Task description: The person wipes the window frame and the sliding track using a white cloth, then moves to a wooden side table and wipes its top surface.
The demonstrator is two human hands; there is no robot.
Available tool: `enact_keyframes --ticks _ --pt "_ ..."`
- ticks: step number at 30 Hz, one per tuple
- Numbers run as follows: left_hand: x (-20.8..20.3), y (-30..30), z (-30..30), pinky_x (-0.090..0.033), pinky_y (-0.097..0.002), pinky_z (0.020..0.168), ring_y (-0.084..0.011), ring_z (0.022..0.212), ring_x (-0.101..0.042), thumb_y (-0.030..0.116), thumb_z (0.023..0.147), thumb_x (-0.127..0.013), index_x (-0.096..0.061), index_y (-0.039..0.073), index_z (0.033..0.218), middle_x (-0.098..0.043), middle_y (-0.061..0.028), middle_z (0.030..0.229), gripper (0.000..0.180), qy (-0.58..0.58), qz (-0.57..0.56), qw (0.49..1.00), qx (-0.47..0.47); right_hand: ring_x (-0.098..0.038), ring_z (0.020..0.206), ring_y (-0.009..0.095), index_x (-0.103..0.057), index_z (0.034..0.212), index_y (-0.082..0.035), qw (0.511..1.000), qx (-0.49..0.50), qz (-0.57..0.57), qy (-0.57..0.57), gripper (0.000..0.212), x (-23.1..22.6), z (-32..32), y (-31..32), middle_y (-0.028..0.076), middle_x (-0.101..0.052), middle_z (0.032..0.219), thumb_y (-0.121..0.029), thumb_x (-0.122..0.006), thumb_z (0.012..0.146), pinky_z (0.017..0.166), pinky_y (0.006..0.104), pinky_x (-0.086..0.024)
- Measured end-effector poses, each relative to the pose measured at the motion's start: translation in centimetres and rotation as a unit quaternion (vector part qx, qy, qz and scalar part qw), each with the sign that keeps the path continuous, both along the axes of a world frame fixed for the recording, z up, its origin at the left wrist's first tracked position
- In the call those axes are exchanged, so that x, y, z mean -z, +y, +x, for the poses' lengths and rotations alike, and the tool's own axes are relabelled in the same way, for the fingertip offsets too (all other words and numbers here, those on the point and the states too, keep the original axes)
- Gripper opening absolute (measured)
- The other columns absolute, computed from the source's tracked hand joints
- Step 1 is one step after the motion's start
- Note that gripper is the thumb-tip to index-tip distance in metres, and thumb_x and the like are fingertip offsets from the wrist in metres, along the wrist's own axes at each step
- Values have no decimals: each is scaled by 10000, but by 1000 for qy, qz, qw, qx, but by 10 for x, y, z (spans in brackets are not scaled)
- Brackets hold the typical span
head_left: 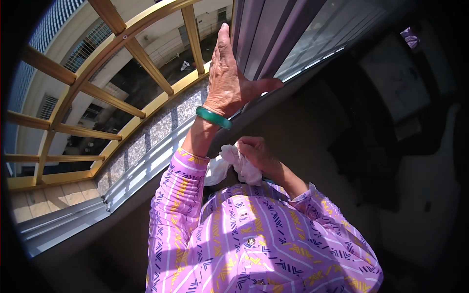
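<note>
My left hand (227,78) is raised and stretched out at the window, its fingers pointing away from me and the thumb spread to the right. It holds nothing that I can see; a green bangle (213,117) circles the wrist. Just beyond it is the purple-grey window frame (264,36), and whether the palm touches it cannot be made out. Close to my body, my right hand (257,152) is closed round a crumpled white cloth (238,163). Part of the cloth hangs down to the left, in front of my patterned purple shirt (244,229).
Yellow-brown window bars (139,61) curve across the left, with buildings outside. A speckled stone sill (159,129) and a pale metal window track (146,171) run diagonally below them. Sliding glass (325,36) stands at upper right. Dark furniture (371,161) fills the shaded right side.
</note>
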State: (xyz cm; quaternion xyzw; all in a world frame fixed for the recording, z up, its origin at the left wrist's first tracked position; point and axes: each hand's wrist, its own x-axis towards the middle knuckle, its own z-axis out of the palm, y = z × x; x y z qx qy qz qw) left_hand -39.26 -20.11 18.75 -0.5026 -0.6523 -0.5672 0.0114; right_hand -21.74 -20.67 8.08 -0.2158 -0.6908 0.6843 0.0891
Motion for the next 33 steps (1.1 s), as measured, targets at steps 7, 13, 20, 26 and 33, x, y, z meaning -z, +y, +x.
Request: enact_keyframes --ticks 7,13,20,26,33 --pt "11 25 4 -473 -378 842 -268 1003 -541 111 574 -838 -158 109 1295 -472 -155 1133 991 -13 47 998 33 -601 672 116 -609 806 -23 927 350 -111 77 216 -3 106 87 36 -628 750 -182 -477 869 627 267 -502" --pt "11 20 0 -487 -419 797 -313 932 -581 212 562 -848 -179 115 1269 -494 -190 1095 978 -6 61 997 43 -611 715 143 -618 839 -23 861 473 -98 157 152 18 132 108 42 -628 798 -138 -519 829 679 285 -518" --pt "8 -20 -4 -497 -390 830 -269 1006 -572 83 583 -831 -121 106 1358 -514 -174 1136 1051 -50 14 998 46 -527 736 112 -593 855 -21 824 524 -105 190 203 13 134 124 14 -557 788 -213 -531 831 675 267 -459" --pt "74 -97 -57 -412 -454 935 -233 1092 -521 311 631 -832 -193 115 1386 -448 -142 1239 1008 31 -111 993 -30 -552 785 133 -602 877 -26 814 540 -91 192 208 23 136 145 23 -584 836 -191 -477 867 725 297 -474" --pt "84 -198 -78 -463 -453 819 -318 822 -614 471 687 -723 -624 88 1010 -644 -115 934 511 123 -195 960 -158 -542 774 120 -607 844 -29 808 554 -42 196 171 19 138 200 12 -581 814 -176 -521 850 709 283 -458"
